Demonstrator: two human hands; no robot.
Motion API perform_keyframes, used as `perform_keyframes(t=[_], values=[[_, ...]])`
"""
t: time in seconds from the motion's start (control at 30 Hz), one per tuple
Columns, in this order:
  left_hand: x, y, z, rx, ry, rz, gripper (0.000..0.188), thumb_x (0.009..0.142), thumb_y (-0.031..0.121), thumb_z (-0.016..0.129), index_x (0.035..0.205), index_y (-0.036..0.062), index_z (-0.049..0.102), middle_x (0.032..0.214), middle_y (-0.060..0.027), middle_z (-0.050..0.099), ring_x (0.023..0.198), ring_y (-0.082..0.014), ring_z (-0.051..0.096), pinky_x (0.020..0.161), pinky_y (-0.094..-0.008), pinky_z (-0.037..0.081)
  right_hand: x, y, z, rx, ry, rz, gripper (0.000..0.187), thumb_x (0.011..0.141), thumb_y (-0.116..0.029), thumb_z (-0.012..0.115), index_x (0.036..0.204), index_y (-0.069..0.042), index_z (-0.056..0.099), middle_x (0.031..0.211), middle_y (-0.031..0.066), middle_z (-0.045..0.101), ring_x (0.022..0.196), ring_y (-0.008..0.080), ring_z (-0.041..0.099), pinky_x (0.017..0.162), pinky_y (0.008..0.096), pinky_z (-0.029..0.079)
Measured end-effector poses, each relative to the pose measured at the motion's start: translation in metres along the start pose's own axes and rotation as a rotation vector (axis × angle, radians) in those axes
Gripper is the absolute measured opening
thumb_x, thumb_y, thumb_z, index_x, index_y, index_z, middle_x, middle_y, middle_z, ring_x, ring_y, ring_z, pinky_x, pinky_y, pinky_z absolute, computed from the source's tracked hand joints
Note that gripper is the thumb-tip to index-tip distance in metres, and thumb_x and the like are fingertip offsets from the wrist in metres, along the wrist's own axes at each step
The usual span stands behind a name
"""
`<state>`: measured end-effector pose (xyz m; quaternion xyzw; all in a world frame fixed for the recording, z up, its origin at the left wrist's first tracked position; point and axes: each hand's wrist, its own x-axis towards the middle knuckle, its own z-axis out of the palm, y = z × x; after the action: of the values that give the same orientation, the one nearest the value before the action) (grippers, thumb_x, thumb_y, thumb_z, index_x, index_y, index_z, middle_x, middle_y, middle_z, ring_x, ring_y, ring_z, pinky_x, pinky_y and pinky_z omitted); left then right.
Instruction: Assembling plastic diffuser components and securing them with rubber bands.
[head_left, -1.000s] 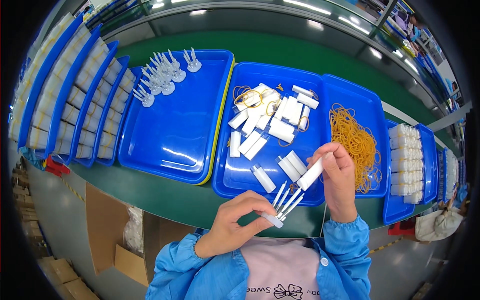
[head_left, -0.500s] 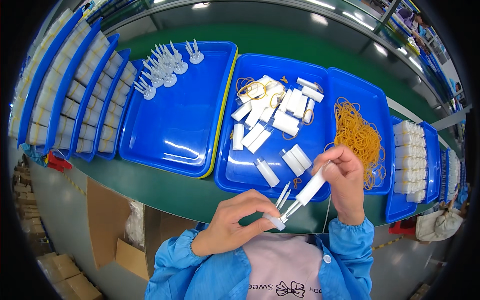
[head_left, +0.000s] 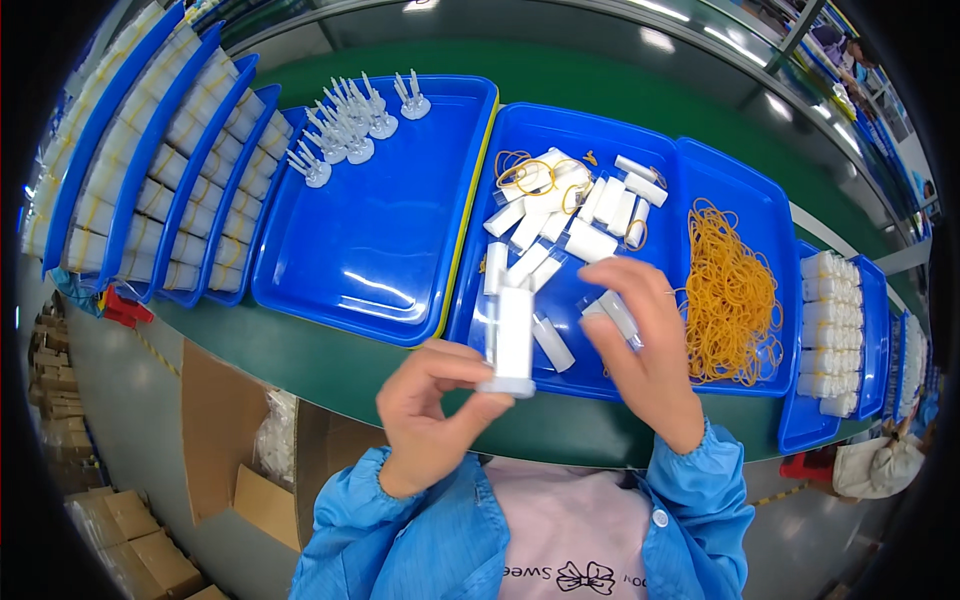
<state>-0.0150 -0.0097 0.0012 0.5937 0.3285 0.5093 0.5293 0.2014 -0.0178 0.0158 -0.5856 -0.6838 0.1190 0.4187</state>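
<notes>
2 grips (head_left: 430,412) (head_left: 650,350), 1 rubber-band heap (head_left: 730,300)

The tubes (head_left: 515,330) are white, trays (head_left: 360,240) blue, bench (head_left: 330,372) green, rubber bands (head_left: 733,295) yellowy-orange; the pink shirt (head_left: 570,510) has a black bow (head_left: 587,578).

Open cardboard box (head_left: 264,502) (whitish plastic (head_left: 277,442) inside) | brown cartons (head_left: 150,548), lower left

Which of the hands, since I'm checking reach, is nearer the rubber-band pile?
Right. The right hand is close to the left edge of the rubber-band pile; the left hand is much farther left, holding a white piece.
</notes>
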Motion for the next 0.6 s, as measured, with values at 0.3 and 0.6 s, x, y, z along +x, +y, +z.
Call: perform_keyframes(t=[0.3,0.6], values=[[0.003,-0.003,-0.020,0.089,0.146,0.061,0.020,0.075,-0.006,0.074,0.093,-0.0016,0.066,0.095,-0.0110,0.061,0.084,-0.0163,0.061,0.074,-0.0283,0.052,-0.003,-0.001,0.033,-0.230,-0.284,-0.054,0.047,0.077,-0.010,0.069,0.121,-0.005,0.056,0.089,0.0129,0.064,0.086,0.0279,0.059,0.076,0.0409,0.042],[-0.001,0.010,-0.004,0.181,-0.175,0.120,0.024,0.070,-0.008,0.073,0.090,0.0051,0.074,0.088,-0.0080,0.064,0.078,-0.0177,0.061,0.067,-0.0269,0.049,0.010,0.009,-0.012,1.183,0.148,0.578,0.044,0.092,-0.005,0.051,0.134,0.000,0.042,0.112,0.0149,0.062,0.100,0.0255,0.064,0.091,0.0365,0.052]])
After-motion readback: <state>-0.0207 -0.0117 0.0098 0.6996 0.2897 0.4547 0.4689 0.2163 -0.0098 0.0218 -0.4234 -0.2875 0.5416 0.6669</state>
